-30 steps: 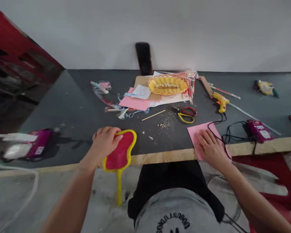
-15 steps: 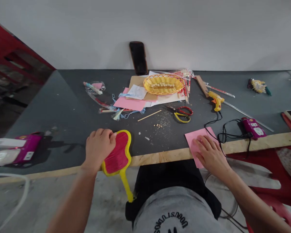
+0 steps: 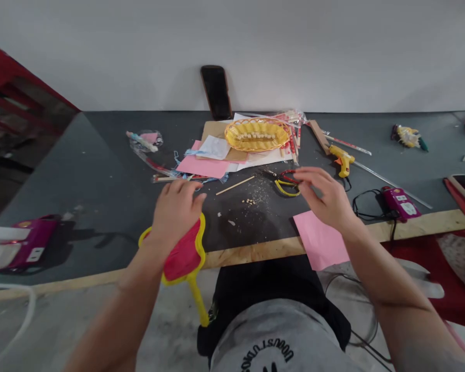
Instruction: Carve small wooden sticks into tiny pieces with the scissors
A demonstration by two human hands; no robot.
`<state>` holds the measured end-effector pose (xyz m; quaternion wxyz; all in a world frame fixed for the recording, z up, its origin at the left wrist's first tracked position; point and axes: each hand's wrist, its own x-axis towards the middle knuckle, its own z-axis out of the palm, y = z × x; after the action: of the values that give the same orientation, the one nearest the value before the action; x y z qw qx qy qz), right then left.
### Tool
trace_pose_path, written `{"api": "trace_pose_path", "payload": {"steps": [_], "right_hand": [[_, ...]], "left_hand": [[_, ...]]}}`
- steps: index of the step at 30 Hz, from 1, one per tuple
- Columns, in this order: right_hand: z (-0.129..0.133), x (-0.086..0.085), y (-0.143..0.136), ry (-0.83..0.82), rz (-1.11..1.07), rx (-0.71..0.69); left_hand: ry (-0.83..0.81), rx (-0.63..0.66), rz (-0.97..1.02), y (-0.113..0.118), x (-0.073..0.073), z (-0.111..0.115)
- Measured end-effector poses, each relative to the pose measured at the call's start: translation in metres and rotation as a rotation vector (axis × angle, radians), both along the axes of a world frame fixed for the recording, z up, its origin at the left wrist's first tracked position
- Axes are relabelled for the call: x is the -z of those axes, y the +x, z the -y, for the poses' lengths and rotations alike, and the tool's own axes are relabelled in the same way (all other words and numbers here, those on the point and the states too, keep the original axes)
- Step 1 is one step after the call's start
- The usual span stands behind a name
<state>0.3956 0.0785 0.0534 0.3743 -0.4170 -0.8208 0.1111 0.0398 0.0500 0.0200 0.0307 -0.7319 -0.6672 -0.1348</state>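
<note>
My left hand (image 3: pixel 178 209) is over the upper part of a red fan-like piece with a yellow rim and handle (image 3: pixel 184 253), its fingers apart and nothing held. Close to the scissors with red and yellow handles (image 3: pixel 287 192), my right hand (image 3: pixel 323 199) hovers with thumb and fingers spread. A pink paper sheet (image 3: pixel 321 243) lies below it, partly over the wooden table edge. Between my hands are a thin stick (image 3: pixel 235 185) and small pale bits (image 3: pixel 249 201) among scattered crumbs.
A yellow basket (image 3: pixel 257 135) sits on papers at the back, beside a leaning phone (image 3: pixel 217 93). At the right are a yellow glue gun (image 3: pixel 341 160) and a purple box with a cord (image 3: pixel 400 203). Another purple device (image 3: pixel 39 240) stands at the left.
My right hand has lifted off the pink sheet and moved up and left to the scissors. My left hand has risen from the red piece's edge and moved slightly right.
</note>
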Motion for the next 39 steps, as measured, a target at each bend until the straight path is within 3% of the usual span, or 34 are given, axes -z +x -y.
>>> {"api": "trace_pose_path", "payload": {"steps": [3, 6, 9, 12, 16, 21, 26, 35, 39], "right_hand": [[-0.039, 0.013, -0.029, -0.009, -0.251, 0.101], [-0.067, 0.04, -0.046, 0.1, -0.316, 0.15], [-0.079, 0.067, -0.05, 0.174, -0.24, 0.113], [-0.08, 0.08, -0.049, 0.163, -0.164, 0.063], [-0.074, 0.078, -0.05, 0.135, -0.109, 0.01], [-0.068, 0.072, -0.053, 0.01, -0.073, 0.033], [-0.063, 0.074, -0.058, 0.058, -0.077, -0.107], [-0.059, 0.072, -0.064, 0.034, -0.025, -0.161], [-0.06, 0.065, -0.06, -0.005, 0.048, -0.166]], "left_hand": [[-0.056, 0.1, 0.011, 0.039, -0.002, -0.028], [-0.139, 0.158, 0.011, 0.069, 0.01, -0.054], [-0.193, 0.172, -0.004, 0.081, 0.027, -0.071], [-0.176, 0.146, -0.001, 0.082, 0.043, -0.079], [-0.083, 0.183, 0.047, 0.078, 0.051, -0.081], [0.044, 0.293, 0.285, 0.078, 0.044, -0.076], [0.113, 0.388, 0.413, 0.082, 0.038, -0.065], [0.121, 0.474, 0.443, 0.083, 0.039, -0.059], [0.144, 0.397, 0.403, 0.085, 0.04, -0.057]]}}
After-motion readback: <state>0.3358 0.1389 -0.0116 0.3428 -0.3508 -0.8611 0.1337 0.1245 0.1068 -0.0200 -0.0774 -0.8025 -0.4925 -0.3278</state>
